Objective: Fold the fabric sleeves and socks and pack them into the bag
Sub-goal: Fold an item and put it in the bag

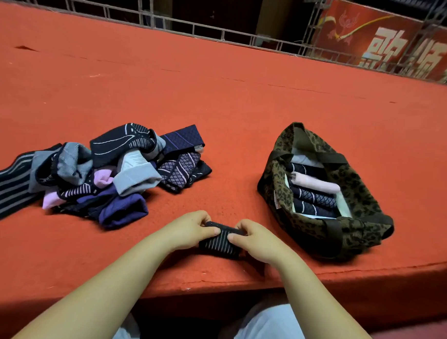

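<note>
While your two hands meet at the lower middle of the frame, they hold a small folded sock (221, 241) between them, black with thin pale stripes, resting on the red desk (220, 98) close to its near edge. Your left hand (190, 229) grips the sock's left end, with its fingers (207, 223) curled over the top and the thumb laid across the striped face. Your right hand (255, 240) grips the right end in the same way, fingers bent round the far side and the thumb pressing on the front. Both sets of fingers are clenched on the sock, not released.

At the left of the frame lies a loose pile of unfolded sleeves and socks (111, 170), dark navy, grey, purple and pink, some with stripes or a diamond pattern. One long striped piece (6, 189) trails off the left edge of the frame.

At the right of the frame stands the bag (355, 207), leopard-patterned in olive and black with dark handles, its mouth open. Inside it, folded pieces (315, 190) lie side by side in a row, mostly navy with one pale pink among them.

Along the top of the frame runs a metal truss railing (187, 26), and at the upper right hangs a red banner (389, 40) with large pale characters.
</note>
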Tool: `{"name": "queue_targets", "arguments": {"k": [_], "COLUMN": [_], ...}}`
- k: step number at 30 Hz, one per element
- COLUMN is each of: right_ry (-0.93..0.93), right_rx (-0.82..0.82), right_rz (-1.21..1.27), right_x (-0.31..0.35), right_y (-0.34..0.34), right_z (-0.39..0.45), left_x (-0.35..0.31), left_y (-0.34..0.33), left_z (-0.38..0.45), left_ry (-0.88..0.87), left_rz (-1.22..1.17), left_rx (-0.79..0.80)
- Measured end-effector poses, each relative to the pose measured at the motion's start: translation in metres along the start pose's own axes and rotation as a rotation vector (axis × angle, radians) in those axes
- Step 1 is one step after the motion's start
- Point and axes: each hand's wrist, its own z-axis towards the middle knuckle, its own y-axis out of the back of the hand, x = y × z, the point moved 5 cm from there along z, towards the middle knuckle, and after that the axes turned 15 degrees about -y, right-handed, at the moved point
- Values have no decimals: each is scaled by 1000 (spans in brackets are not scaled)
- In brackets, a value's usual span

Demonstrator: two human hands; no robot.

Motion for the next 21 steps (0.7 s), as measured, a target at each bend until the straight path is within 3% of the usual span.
{"name": "queue_targets", "arguments": {"k": [5,9,11,15,18,21], "right_ry": [88,78,32,-174,-363,-436], "right_rx": [-147,-183,-291,-486,-313,-237], "right_rz": [360,599,616,449,250,60], "right_x": [-8,-23,-37,-77,-101,-111], "right_y": [51,115,153,209,203,193], "right_z": [-27,-45,-42,-18,11,25], "left_x": [-48,-109,-133,-133,-121,-119], "left_y": [-7,-14,-21,-45,-69,-77], "left_z": [22,54,70,95,100,98], "left_ry": [-118,-214,-230,-151,-86,-123], "left_rz": [-244,-401,-432,-267,-109,-144], "left_rx": [-160,-186,-174,-51,35,-12]}}
